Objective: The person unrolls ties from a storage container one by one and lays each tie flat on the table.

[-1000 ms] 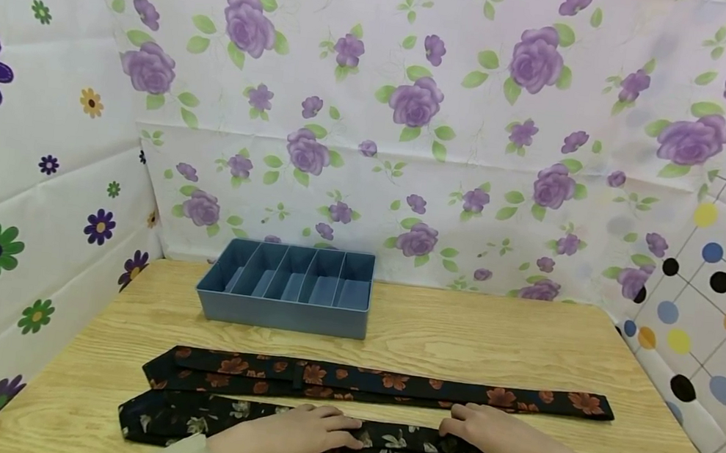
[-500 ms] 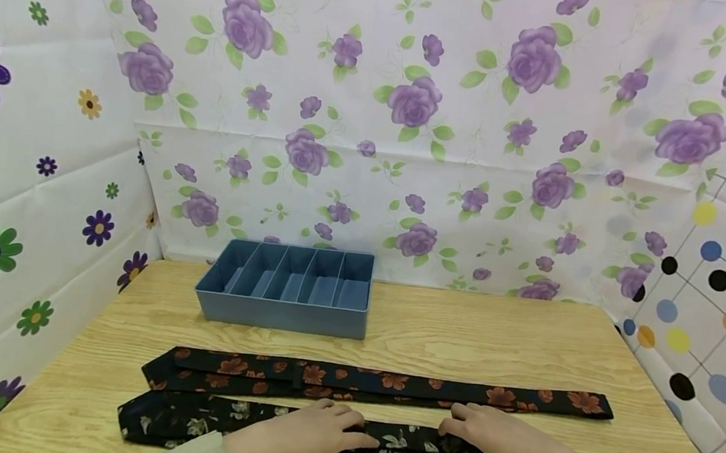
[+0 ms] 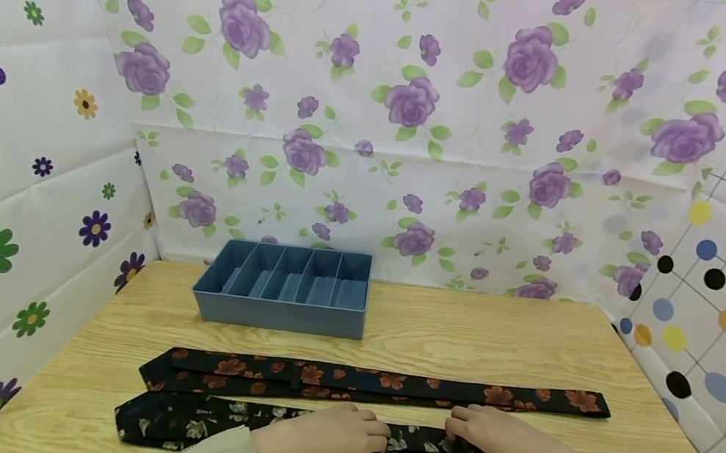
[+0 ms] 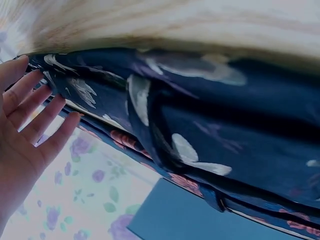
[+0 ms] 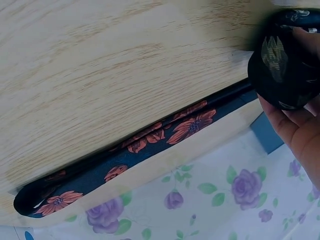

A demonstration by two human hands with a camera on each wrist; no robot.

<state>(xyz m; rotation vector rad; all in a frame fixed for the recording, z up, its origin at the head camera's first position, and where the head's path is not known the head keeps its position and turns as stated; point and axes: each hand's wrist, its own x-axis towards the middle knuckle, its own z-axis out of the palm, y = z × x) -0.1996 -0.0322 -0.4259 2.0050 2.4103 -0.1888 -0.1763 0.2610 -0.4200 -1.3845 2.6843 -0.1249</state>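
A black necktie with pale flowers (image 3: 184, 414) lies along the table's front, its wide pointed end at the left. My left hand (image 3: 327, 437) rests across its middle; in the left wrist view the fingers (image 4: 47, 117) are extended, fingertips at the fabric. My right hand (image 3: 506, 442) grips the tie's right end, which is folded over; the right wrist view shows this rounded fold (image 5: 280, 65) with thumb in front and fingers behind. Just beyond, a second dark necktie with orange flowers (image 3: 393, 383) lies flat and lengthwise, touched by neither hand.
A blue-grey organizer box (image 3: 280, 315) with several upright dividers stands at the back left of the wooden table (image 3: 491, 336). Flower-print cloth (image 3: 374, 124) hangs behind, with patterned cloths along both sides.
My left hand has slid to the right along the pale-flowered necktie, closer to my right hand. The right hand keeps hold of the folded end in nearly the same place.
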